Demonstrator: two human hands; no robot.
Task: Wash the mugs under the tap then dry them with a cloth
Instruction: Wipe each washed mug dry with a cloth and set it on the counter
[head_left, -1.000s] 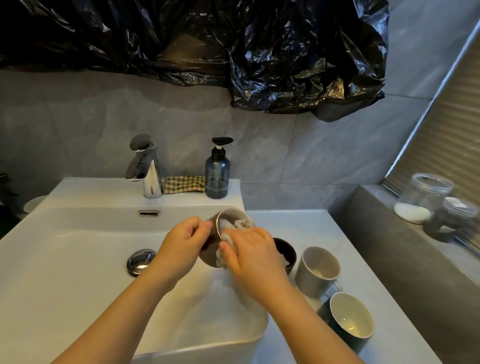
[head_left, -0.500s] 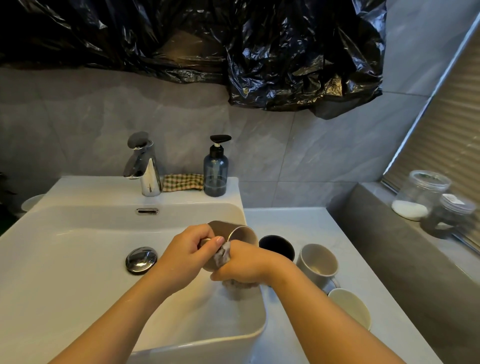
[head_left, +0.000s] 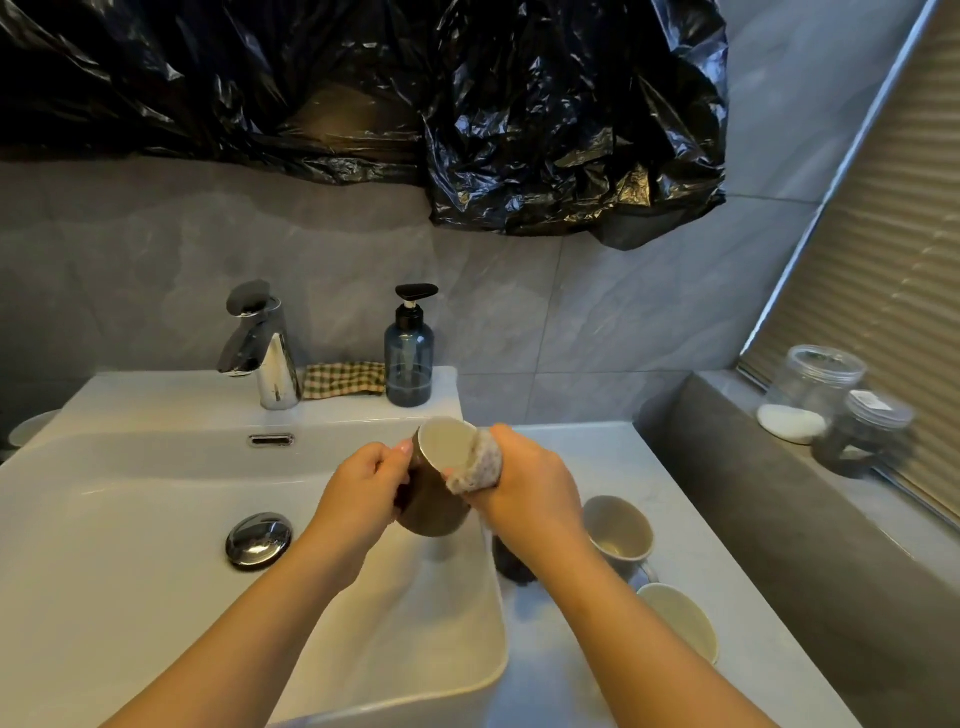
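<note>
My left hand (head_left: 363, 480) grips a brown mug (head_left: 434, 499) with a pale inside, held tilted over the right part of the white sink (head_left: 130, 519), mouth facing up and away. My right hand (head_left: 530, 486) holds a speckled pale cloth (head_left: 475, 462) pressed against the mug's rim on its right side. A grey mug (head_left: 618, 530) and a cream-lined mug (head_left: 678, 621) stand on the counter to the right. A dark mug (head_left: 511, 564) is mostly hidden under my right forearm. The chrome tap (head_left: 260, 345) shows no running water.
A blue soap dispenser (head_left: 409, 358) and a checked cloth (head_left: 343, 379) sit on the sink's back ledge. The drain plug (head_left: 258, 540) lies in the basin. Two clear jars (head_left: 810, 395) stand on the grey ledge at right. Black plastic sheeting (head_left: 467, 104) hangs above.
The mug has tipped so its mouth faces upward and away. My right hand has slid the cloth from the mug's side up to its rim. Both hands rose slightly.
</note>
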